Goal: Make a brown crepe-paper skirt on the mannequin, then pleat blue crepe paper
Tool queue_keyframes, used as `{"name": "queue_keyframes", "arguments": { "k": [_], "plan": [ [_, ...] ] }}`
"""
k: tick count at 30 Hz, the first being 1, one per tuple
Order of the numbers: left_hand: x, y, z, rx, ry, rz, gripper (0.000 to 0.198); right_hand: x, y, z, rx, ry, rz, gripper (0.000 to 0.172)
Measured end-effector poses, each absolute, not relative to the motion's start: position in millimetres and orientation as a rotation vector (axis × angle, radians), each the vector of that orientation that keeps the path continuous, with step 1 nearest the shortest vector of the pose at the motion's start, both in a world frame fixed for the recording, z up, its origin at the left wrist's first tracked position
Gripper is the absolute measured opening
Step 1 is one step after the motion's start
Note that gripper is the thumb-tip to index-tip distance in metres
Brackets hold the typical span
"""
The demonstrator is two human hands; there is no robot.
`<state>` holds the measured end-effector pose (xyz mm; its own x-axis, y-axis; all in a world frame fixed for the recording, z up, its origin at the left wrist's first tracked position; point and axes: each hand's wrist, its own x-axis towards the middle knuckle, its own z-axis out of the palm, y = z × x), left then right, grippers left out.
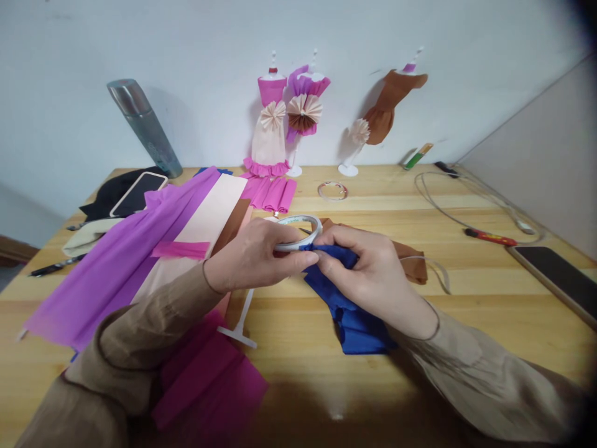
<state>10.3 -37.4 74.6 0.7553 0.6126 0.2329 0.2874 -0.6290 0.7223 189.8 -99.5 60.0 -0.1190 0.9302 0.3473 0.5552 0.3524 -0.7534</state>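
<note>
Between the thumb and fingers of my left hand (pixel 261 252) is a white roll of tape (pixel 318 228), tilted so its open ring shows. My right hand (pixel 368 267) pinches the gathered top edge of a blue crepe paper strip (pixel 359 323), right beside the roll. The blue strip hangs down in folds toward the table. Both thumbs nearly meet at the roll's near edge, where a bit of blue touches it. Under my left wrist stands a white T-shaped foot (pixel 240 333) on a thin stem, its upper part hidden by my hand.
Purple crepe paper (pixel 102 280), cream paper (pixel 209 211) and magenta paper (pixel 214 379) lie at left. Brown paper (pixel 413 264) is behind my right hand. Dressed mini mannequins (pixel 270 124) stand along the wall. A spray bottle (pixel 149 127), phone (pixel 559 280) and cable (pixel 438 211) are around.
</note>
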Motion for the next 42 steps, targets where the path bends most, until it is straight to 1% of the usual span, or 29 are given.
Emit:
{"name": "queue_keyframes", "arguments": {
  "k": [5, 12, 18, 24, 30, 36, 42],
  "plan": [
    [18, -38, 63, 2.381, 0.742, 0.783, 0.028, 190, -97, 57, -1.279, -1.818, 0.546, 0.014],
    [18, -35, 59, 2.545, 0.684, 0.875, 0.026, 190, -98, 55, -1.284, -1.829, 0.529, 0.015],
    [20, -35, 58, 2.608, 0.636, 0.973, 0.027, 189, -99, 52, -1.269, -1.858, 0.407, 0.014],
    [21, -36, 58, 2.627, 0.652, 0.978, 0.026, 188, -101, 52, -1.265, -1.858, 0.364, 0.013],
    [19, -35, 55, 2.689, 0.771, 0.949, 0.025, 189, -100, 50, -1.318, -1.808, 0.336, 0.011],
    [19, -37, 56, 2.698, 0.753, 0.945, 0.023, 191, -100, 50, -1.315, -1.759, 0.299, 0.009],
    [17, -38, 59, 2.633, 0.739, 0.84, 0.026, 192, -97, 49, -1.322, -1.717, 0.323, 0.006]
  ]
}}
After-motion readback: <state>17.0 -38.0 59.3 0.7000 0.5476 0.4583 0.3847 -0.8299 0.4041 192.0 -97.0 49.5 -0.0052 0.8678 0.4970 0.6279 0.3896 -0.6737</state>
